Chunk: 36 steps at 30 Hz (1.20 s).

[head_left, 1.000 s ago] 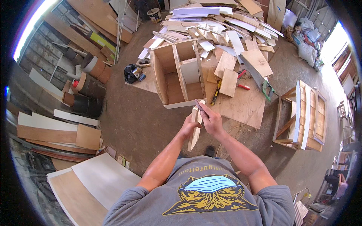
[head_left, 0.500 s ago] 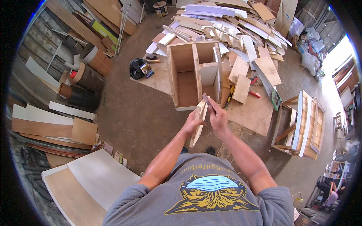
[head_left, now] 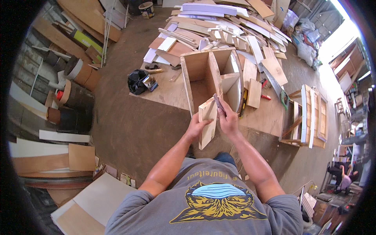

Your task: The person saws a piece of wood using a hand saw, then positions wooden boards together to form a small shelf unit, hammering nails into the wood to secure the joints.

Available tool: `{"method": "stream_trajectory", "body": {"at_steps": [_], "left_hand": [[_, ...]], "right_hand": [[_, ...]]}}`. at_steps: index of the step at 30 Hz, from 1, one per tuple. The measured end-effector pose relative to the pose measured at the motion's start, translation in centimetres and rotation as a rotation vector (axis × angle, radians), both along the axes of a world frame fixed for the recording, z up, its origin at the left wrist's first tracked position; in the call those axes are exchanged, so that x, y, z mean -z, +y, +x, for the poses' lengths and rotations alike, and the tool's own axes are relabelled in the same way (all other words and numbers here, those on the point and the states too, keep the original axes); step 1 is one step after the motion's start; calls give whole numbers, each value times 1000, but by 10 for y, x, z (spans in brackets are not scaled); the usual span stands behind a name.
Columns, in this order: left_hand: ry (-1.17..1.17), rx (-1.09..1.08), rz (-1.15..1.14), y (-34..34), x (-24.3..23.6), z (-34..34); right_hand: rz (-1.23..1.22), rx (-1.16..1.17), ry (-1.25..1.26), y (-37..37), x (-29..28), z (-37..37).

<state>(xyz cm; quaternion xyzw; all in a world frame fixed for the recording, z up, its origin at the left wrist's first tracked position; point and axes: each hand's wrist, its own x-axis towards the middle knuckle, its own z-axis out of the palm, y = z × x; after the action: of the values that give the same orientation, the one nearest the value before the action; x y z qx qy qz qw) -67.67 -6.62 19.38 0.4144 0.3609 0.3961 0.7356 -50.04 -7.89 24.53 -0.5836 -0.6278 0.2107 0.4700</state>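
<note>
Working a Hand-Held Board with a Flat Strip

Hold the pale, rectangular softwood board [head_left: 208, 131] firmly; the left hand [head_left: 195, 129] grips its left side, thumb across the broad face. The right hand [head_left: 229, 123] is closed around a thin, dark grey-brown flat strip [head_left: 218, 102], its tip beside the board's upper right corner. Whether the strip touches the wood cannot be confirmed. For an even result, the strip should probably lie flat along the edge, with light, steady pressure; rocking would likely round the corner. Keep left fingertips below the stroke line.

The board is held in the air, tilted, on the person's side of the brown plywood sheet [head_left: 260, 122]. It has straight edges, visible thickness and a smooth, light face. The strip looks matt and stiff; its surface grain is too small to tell.

Beyond the board, on the sheet, is an open-fronted brown wooden cabinet [head_left: 213, 72] with an upright divider. A green-handled handsaw [head_left: 284, 98] lies by the sheet's right edge.
</note>
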Motion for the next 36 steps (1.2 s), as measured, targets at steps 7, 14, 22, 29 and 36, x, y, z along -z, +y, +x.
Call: {"method": "stream_trajectory", "body": {"at_steps": [7,14,22,29,36], "left_hand": [[156,-50,196,31,-12,6],[-56,-70,263,59,-47,21],[-112,-117,301,99,-43,7],[181,-156,313,116,-57,-12],[754,-85,566,132,-93,-14]], "right_hand": [[-150,180,62,-5,0,18],[-188,123,368,13,-9,43],[-175,-43,643,72,47,27],[-150,-92,350,95,40,30],[8,-85,65,106,28,40]]}}
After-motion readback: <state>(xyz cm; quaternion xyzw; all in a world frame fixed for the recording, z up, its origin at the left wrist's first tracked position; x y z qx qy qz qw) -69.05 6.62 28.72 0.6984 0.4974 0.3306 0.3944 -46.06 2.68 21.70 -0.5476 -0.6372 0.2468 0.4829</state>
